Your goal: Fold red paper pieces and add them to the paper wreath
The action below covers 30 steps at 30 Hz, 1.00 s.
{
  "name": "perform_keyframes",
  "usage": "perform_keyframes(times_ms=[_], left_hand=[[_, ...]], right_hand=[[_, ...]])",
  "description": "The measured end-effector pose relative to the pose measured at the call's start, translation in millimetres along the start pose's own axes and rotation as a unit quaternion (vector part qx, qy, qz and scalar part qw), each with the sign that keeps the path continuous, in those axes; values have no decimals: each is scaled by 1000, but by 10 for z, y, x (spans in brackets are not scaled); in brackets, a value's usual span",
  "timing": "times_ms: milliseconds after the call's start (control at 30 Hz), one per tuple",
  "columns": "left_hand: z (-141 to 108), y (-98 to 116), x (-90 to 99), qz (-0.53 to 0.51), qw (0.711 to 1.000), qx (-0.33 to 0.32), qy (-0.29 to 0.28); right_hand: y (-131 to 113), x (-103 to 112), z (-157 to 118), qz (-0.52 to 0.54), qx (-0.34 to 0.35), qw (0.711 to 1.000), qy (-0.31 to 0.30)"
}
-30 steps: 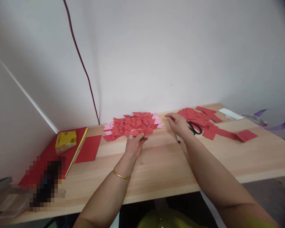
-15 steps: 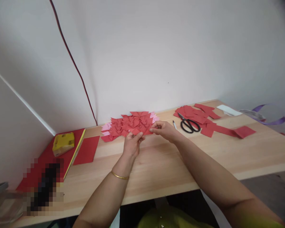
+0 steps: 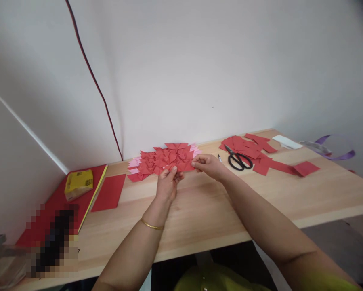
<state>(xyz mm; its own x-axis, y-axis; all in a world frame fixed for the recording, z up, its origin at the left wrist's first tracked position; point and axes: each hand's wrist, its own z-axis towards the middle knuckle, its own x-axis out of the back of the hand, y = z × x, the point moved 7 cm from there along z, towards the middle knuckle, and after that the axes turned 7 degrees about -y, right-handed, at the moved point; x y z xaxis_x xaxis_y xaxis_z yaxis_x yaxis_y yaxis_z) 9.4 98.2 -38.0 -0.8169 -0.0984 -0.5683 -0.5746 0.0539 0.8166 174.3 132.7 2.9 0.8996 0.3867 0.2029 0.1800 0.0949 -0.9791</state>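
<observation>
A small red paper piece [image 3: 182, 166] is held between both hands, just in front of the heap of folded red papers [image 3: 155, 159]; its outline merges with the heap. My left hand [image 3: 168, 181], with a gold bangle on the wrist, pinches its left part between thumb and fingers. At its right end, the thumb and forefinger of my right hand [image 3: 208, 164] are closed on it. Pink folded papers [image 3: 134, 163] show at the edges of the heap.
Black-handled scissors [image 3: 239, 159] lie by loose red paper pieces [image 3: 249, 147], with a pen [image 3: 219, 158] to their left. On the left are a red sheet [image 3: 109, 192], a yellow packet [image 3: 79, 184] and a yellow strip [image 3: 93, 198]. A white item [image 3: 287, 142] lies far right.
My left thumb has shifted slightly left along the red paper. The view has moved a little, so the table items sit slightly further left. Both hands keep their hold.
</observation>
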Motion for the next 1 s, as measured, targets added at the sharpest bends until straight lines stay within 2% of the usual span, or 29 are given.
perform_keyframes(times_ms=[267, 433, 633, 1000], left_hand=[[5, 45, 15, 24, 999, -28, 4], [-18, 53, -39, -9, 1000, -23, -15], [-11, 49, -47, 1, 999, -16, -30], [-13, 42, -81, -17, 998, -2, -53]], right_hand=[[2, 43, 2, 0, -3, 1000, -10], [24, 71, 9, 0, -13, 1000, -5], [30, 90, 8, -10, -29, 1000, 4], [18, 145, 29, -28, 1, 999, 17]])
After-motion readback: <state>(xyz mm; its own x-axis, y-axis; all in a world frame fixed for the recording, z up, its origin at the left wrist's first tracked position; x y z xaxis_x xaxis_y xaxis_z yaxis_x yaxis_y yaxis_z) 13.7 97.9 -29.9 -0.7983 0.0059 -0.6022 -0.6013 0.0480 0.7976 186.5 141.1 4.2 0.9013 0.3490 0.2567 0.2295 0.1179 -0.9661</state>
